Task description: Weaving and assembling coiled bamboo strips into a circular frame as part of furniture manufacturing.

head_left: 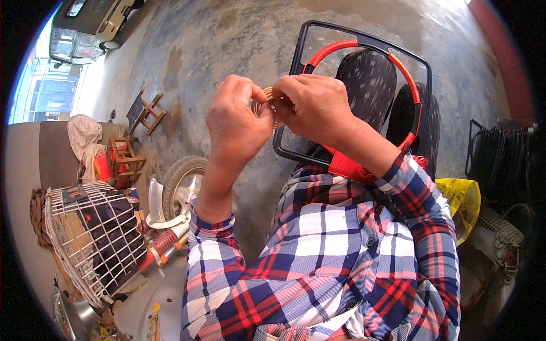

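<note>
My left hand (238,125) and my right hand (318,105) are raised close together, both pinching a small round tan piece with fine ridges (268,92). Fingers cover much of it, so its exact kind does not show. Across my lap and knees lies a black rectangular frame (330,24) with a ring in it. Red cord (336,49) is wrapped around stretches of that ring, while other parts are bare black. A red bundle (348,166) hangs at the frame's near side, partly under my right forearm.
To the left stand a white wire basket (108,241) with dark cloth in it, a wheel (185,184) and a wooden stool (129,162). A vehicle (85,28) is at the far left. At right are a yellow bag (462,207) and several stacked black frames (500,159).
</note>
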Tool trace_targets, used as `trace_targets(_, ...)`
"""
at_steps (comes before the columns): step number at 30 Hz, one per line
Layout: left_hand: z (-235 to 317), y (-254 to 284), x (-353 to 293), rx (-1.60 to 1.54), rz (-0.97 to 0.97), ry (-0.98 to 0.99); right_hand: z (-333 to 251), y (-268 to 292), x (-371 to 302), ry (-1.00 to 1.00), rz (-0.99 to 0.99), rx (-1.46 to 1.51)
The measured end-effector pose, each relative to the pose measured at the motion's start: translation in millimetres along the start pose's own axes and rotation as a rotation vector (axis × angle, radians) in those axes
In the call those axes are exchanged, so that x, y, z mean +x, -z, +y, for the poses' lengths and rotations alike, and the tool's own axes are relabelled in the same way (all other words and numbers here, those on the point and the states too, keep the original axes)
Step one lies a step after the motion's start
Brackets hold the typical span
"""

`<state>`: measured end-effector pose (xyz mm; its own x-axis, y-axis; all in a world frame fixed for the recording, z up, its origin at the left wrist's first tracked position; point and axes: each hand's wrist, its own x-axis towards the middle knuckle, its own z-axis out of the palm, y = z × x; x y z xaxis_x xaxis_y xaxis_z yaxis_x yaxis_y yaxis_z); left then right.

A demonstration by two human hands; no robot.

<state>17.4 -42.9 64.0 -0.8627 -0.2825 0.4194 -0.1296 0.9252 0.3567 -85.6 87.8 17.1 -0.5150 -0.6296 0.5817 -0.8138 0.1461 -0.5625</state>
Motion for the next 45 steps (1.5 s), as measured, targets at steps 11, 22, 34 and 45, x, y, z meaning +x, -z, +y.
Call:
trace_targets(11,3.4,0.5,3.7,-0.011,0.01,-0.104,7.0,4.2,0.7,-0.067,-0.006,0.078)
trace_targets(22,8.7,-1.1,6.9,0.058,-0.012,-0.052,1.0,6.7,1.2,-0.002,0.026,0.022)
trace_targets(34,-19.5,14.2,10.6,-0.639,0.009,0.17,8.3,10.3,0.7,-0.089,-0.109,0.03)
trace_targets(45,-50.3,-15.1,-16.4,-1.369,-0.124,0.567,5.5,14.3,6.2,-0.413,-0.085,0.5)
